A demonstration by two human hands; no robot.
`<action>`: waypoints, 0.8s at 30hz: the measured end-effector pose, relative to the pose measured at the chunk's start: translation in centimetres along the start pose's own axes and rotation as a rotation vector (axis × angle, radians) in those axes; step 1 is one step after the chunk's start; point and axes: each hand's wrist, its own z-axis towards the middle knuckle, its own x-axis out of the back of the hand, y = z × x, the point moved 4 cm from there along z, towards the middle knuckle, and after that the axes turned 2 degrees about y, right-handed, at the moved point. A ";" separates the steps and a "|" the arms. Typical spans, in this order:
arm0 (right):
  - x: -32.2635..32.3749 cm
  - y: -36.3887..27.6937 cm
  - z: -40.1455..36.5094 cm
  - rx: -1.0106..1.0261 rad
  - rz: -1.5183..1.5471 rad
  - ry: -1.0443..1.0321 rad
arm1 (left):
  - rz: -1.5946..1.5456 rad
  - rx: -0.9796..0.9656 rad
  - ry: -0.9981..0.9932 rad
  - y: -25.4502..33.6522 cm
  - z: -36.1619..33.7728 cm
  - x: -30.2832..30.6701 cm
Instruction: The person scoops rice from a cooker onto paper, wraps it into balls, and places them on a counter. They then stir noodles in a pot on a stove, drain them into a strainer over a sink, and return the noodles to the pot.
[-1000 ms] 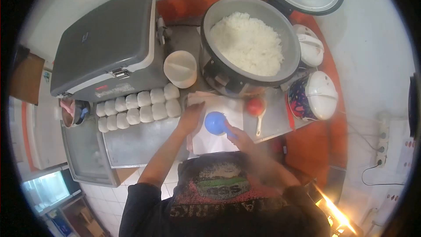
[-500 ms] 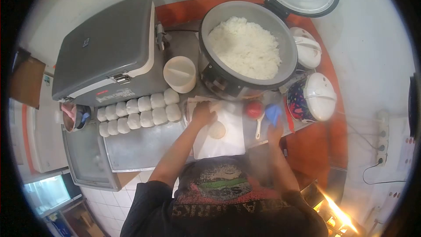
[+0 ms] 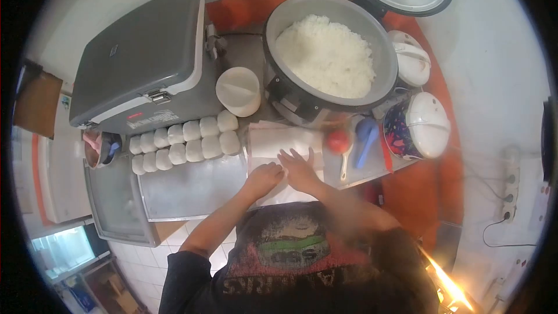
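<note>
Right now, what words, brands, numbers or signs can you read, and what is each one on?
Nothing here reads clearly enough to quote.
Black T-shirt: large, worn lettering, too distorted.
Gray cooler box: red label and white print on the front, small mark on the lid, all too blurred.
Rice cooker: front label, too small.
White wall, far right: red marks, too small.

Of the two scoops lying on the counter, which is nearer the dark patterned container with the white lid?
The blue scoop, whose handle is blue too. It lies between the patterned container and the red scoop.
</note>
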 end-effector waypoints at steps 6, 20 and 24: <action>-1.4 1.3 -4.6 0.013 -0.188 -0.098 | 0.260 0.433 0.206 -3.8 -1.3 2.7; -1.0 2.5 -6.5 0.022 -0.163 -0.027 | -0.686 0.984 -0.318 -1.0 -9.2 -5.3; -0.2 1.5 -6.7 0.029 -0.059 -0.027 | -1.447 1.289 -0.118 1.3 -8.8 -4.5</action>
